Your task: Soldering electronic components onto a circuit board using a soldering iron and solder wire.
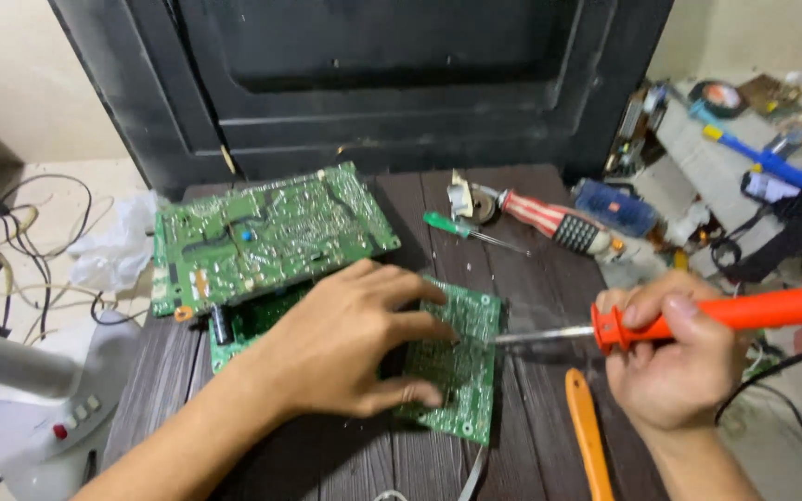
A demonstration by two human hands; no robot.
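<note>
A dark wooden bench (531, 278) carries a large green circuit board (266, 232) leaning over a smaller board (461, 371). The left hand (350, 339) presses flat on the smaller board, fingers spread, covering its middle. The right hand (670, 362) grips an orange soldering iron (698, 317), whose tip meets the board's right edge. Beyond lie a striped-handled tool (549, 218) and a green screwdriver (461, 229).

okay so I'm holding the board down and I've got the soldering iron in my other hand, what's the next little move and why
Probably ease the soldering iron tip a touch left onto the green circuit board. The tip sits right at the board's right edge, the left hand lies flat on the board, and the right hand grips the orange handle.
</note>
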